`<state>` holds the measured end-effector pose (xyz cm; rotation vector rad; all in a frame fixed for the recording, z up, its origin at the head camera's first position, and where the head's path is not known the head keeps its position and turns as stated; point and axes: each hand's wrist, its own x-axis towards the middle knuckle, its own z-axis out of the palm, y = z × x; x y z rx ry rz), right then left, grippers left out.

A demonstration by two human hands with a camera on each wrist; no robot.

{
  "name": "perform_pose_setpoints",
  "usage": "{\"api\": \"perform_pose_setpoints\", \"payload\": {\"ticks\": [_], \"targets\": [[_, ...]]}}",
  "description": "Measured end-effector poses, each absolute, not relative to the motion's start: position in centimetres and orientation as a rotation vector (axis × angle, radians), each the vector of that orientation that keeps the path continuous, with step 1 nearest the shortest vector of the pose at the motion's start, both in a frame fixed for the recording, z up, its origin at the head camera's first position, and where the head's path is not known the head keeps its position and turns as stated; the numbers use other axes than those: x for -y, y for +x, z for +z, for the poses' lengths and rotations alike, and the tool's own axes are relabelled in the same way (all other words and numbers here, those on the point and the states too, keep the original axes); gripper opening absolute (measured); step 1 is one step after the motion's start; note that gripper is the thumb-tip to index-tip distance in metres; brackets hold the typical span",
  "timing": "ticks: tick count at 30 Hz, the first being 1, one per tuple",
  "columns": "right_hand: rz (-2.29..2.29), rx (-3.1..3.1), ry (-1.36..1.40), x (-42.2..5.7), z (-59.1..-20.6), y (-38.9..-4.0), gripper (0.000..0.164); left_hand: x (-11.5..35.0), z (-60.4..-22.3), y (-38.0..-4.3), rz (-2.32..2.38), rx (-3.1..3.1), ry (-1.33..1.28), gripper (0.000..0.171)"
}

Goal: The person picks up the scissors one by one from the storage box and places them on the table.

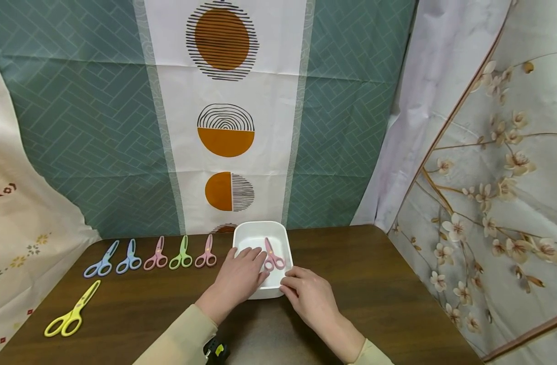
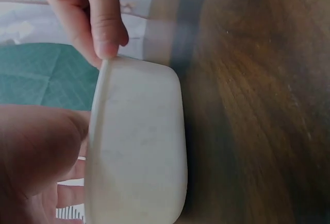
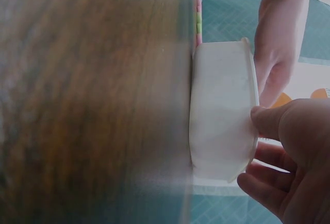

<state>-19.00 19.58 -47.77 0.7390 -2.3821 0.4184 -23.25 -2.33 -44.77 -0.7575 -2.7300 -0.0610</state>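
A white plastic box (image 1: 265, 294) sits on the table, with pink scissors (image 1: 271, 254) lying inside, blades pointing away from me. My left hand (image 1: 239, 276) reaches over the box's left side, its fingers extended above the inside next to those scissors. Whether its fingertips touch anything in the box is hidden. At the near right corner, my right hand (image 1: 312, 296) pinches the box's rim between thumb and fingers. In the left wrist view the right thumb (image 2: 106, 41) presses on the rim. The right wrist view shows the box's outer wall (image 3: 221, 100) beside the right hand.
Left of the box stands a row of scissors: two blue (image 1: 106, 261) (image 1: 130, 258), pink (image 1: 157, 256), green (image 1: 182, 255) and another pink pair (image 1: 207, 255). Larger yellow scissors (image 1: 75, 312) lie nearer on the left. Patterned curtain (image 1: 351, 126) hangs behind the brown table (image 1: 369, 284).
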Motion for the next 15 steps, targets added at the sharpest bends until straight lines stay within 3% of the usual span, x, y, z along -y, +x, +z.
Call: {"api": "perform_pose_setpoints", "payload": {"ticks": [15], "targets": [[0.405,2.371,0.752,-19.6,-47.8,-19.1,0.008,-0.1,-45.0,-25.7,-0.029,2.766,-0.785,0.041]]}}
